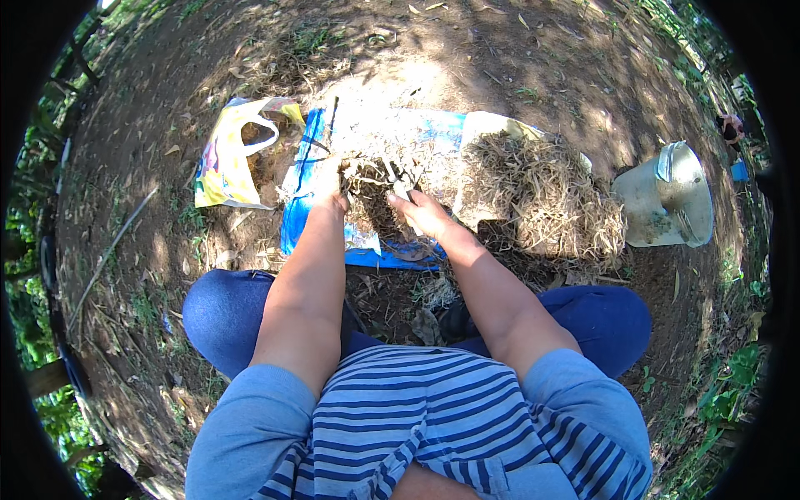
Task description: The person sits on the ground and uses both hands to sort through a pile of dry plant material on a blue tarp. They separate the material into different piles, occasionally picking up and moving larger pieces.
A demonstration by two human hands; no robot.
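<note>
Before my crossed legs, a blue plastic sheet [400, 257] lies on the ground, strongly sunlit at its far part. My left hand [332, 185] is at its left side, washed out by glare, with its fingers around the edge of a clump of dry, straw-like plant matter [365, 172]. Across from it, my right hand [425, 214] grips a slim, pale tool [400, 184], possibly a knife, against the clump's right side. Glare and the clump hide the tool's tip and most left fingers. Loose dry bits lie under and beyond both hands.
A heap of dry grass [550, 194] spreads to the right, partly on a pale sack [497, 122]. Beyond it a translucent plastic bucket [662, 197] lies tilted. At left sits a yellow plastic bag [222, 175]. A thin stick [112, 250] lies farther left on bare soil.
</note>
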